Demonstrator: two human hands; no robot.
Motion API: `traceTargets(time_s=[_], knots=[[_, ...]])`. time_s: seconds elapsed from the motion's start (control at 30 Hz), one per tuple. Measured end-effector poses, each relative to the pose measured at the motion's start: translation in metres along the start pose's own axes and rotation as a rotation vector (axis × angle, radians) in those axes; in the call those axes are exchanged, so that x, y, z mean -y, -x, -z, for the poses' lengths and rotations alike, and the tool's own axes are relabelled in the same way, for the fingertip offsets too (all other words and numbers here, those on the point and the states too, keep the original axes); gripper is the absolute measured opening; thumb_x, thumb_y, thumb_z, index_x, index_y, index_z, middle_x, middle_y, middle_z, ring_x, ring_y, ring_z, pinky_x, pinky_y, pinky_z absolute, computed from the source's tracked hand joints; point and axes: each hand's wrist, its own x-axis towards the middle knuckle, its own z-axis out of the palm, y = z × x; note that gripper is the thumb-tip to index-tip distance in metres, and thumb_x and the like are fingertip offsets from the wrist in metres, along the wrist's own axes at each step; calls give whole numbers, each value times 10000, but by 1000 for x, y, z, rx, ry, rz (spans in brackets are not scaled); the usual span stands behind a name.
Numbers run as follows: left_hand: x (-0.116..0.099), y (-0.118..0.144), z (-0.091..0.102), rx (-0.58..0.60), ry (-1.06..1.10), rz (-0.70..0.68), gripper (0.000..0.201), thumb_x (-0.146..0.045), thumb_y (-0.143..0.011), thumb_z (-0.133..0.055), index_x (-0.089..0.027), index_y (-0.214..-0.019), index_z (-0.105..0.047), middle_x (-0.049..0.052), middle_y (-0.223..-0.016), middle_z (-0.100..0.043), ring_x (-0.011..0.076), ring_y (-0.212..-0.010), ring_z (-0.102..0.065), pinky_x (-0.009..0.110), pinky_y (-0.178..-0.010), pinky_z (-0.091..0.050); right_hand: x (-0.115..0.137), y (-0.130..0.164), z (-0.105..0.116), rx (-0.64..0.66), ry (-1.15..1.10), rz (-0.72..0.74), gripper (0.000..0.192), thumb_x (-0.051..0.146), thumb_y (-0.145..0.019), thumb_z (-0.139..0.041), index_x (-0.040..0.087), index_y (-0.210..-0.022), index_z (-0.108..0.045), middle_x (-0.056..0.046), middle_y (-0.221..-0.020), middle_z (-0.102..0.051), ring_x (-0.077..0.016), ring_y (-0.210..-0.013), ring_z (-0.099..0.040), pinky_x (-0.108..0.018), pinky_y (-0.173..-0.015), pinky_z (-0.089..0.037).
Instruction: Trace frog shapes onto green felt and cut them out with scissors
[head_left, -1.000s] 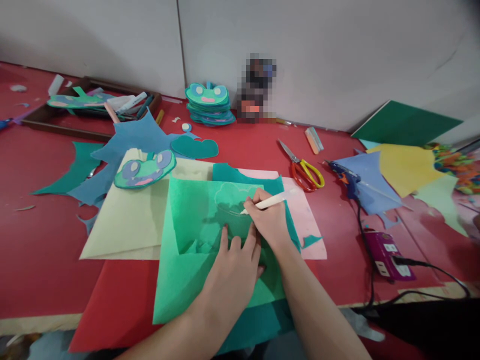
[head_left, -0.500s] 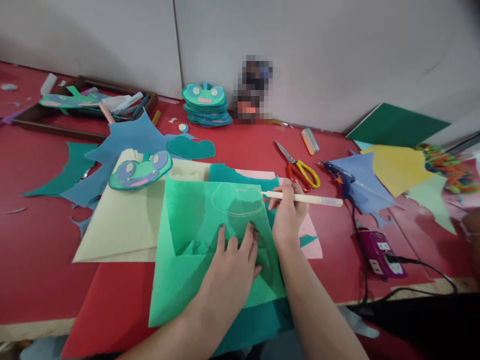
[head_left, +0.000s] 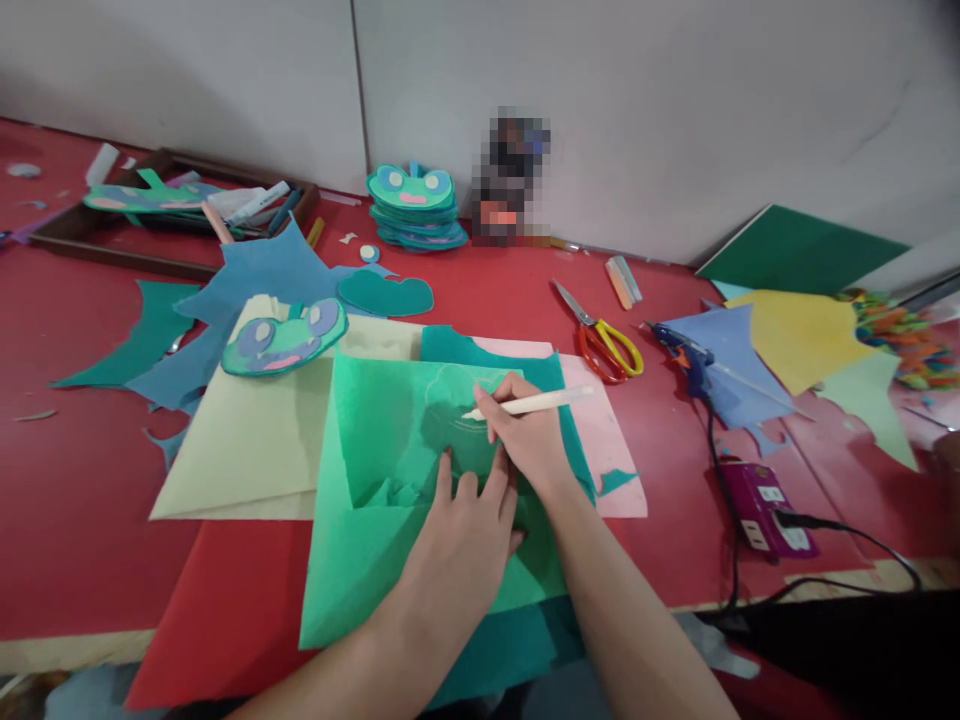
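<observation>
A sheet of bright green felt [head_left: 330, 590] lies in front of me, with a piece cut from its middle left. My left hand [head_left: 469, 510] rests on it, fingers spread and pressing it flat. In my right hand [head_left: 529, 435] is a white pen [head_left: 551, 400], its tip on the felt within a rounded, pale outline [head_left: 450, 372]. The right hand covers the outline's right part. To the left, a frog-like felt face [head_left: 285, 340] lies on a folded cream felt sheet [head_left: 240, 440]. Teal felt [head_left: 480, 345] and pink felt [head_left: 619, 450] show beneath and beyond the green.
Scissors [head_left: 600, 335] lie open at the right, near a glue gun [head_left: 682, 345] whose cord runs past a purple power box [head_left: 769, 508]. A stack of felt faces [head_left: 412, 210] stands against the wall. Pens fill a brown tray [head_left: 112, 255] at the back left.
My right hand and the pen have moved left and slightly down, from the outline's right end to its lower middle. My left hand stays in place on the felt.
</observation>
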Motion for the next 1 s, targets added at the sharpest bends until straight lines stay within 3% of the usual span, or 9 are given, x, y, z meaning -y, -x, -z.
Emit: traceTargets(time_s=[0.43,0.63,0.77,0.93,1.0], knots=[[0,-2,2,23,27,10,400,-367,-824,-528,-165,-1165,-584,78,-1249,-561,221,-820,-579,541,-976,-382,-6,1,-3,81,33,11,310,322,-805,-545,205,-547,-418,72,-425,-430,-91,-429,-412,-219,-474,-352],[0,-1,3,22,27,9,424,-371,-830,-518,-153,-1191,-565,80,-1254,-560,226,-826,-575,541,-973,-386,-6,0,-2,-10,146,59,309,269,-775,-541,211,-532,-358,79,-437,-375,-91,-438,-366,-222,-463,-322],[0,-1,3,27,24,18,420,-366,-830,-519,-156,-1191,-566,81,-1261,-555,223,-828,-573,533,-972,-387,-4,0,-2,58,100,34,300,300,-802,-519,211,-552,-380,77,-437,-402,-93,-435,-394,-224,-471,-336],[0,-2,2,23,24,7,432,-366,-831,-517,-155,-1206,-555,81,-1257,-557,222,-823,-572,535,-971,-383,-6,-1,-2,-36,216,85,315,247,-759,-539,209,-531,-326,77,-472,-321,-92,-466,-324,-229,-471,-290],[0,-2,2,22,21,6,423,-367,-829,-521,-155,-1193,-564,82,-1260,-555,222,-823,-573,540,-975,-377,-6,-1,-2,-10,182,76,305,269,-782,-525,209,-543,-345,76,-469,-336,-93,-464,-336,-229,-474,-303]])
